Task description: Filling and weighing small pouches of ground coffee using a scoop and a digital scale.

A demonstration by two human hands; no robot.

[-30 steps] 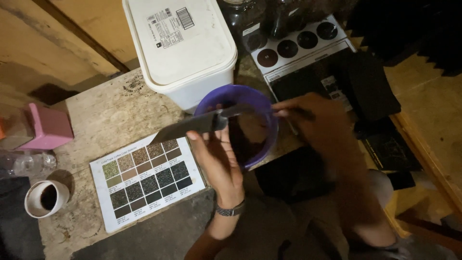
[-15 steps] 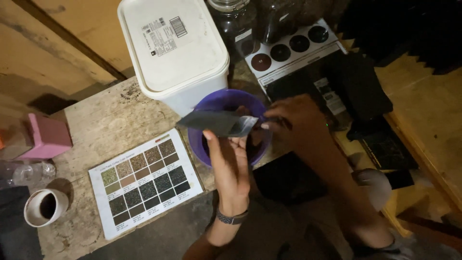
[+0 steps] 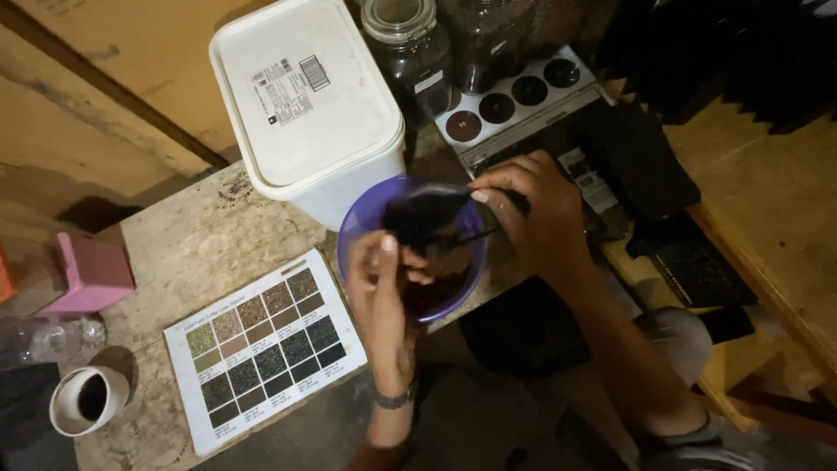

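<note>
Nearest me, the laminated colour chart of roasted-bean swatches lies flat on the rough, pale table, with a paper cup of dark liquid at its near left. My left hand has slid from the middle of the purple plastic bowl to its near rim, fingers together and resting there; I cannot tell whether its grip clamps anything. A second ago the dark flat scoop lay level across the bowl; now it is tipped over the dark grounds inside, my right hand pinched on its handle. I judge the contents are being emptied. Beyond stand the smooth white lidded tub and a glass jar.
</note>
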